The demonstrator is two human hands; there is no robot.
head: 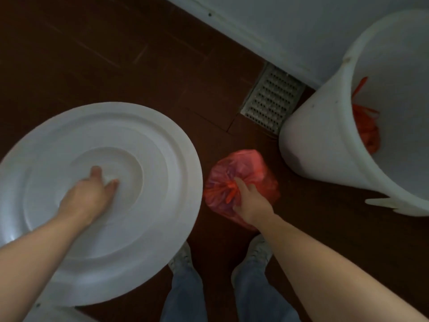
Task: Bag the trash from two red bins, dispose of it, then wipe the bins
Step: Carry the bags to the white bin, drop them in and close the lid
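So my left hand (pixel 90 194) is at 9 o'clock, thumb and fingers curled around the little raised bit in the middle of the big white lid (pixel 139 217). I reckon I'm holding the lid out to that side so the mouth of the white bucket (pixel 320 135) at 2 o'clock is open for dumping. I can't tell if the lid is hanging free or resting on the white thing peeking out under it at 7 o'clock.

My right hand (pixel 250 205) is dead centre, fingers pinched tight on the knotted top of the red trash bag (pixel 236 166). The knot is the only firm handle, and the bag hangs below it, just ahead of my shoes (pixel 183 256). No red bins in view at all.

The bucket already has other red bags (pixel 366 131) in it, so it looks like the drop spot. Room-wise, the path from the bag to the bucket's rim at 3 o'clock is open floor (pixel 116 54). The bucket sits tight against the wall (pixel 301 24), with the floor grate (pixel 271 101) at 1 o'clock just beside it. The lid's edge sits near the bag on its 9 o'clock side, so I'd swing right, not left.
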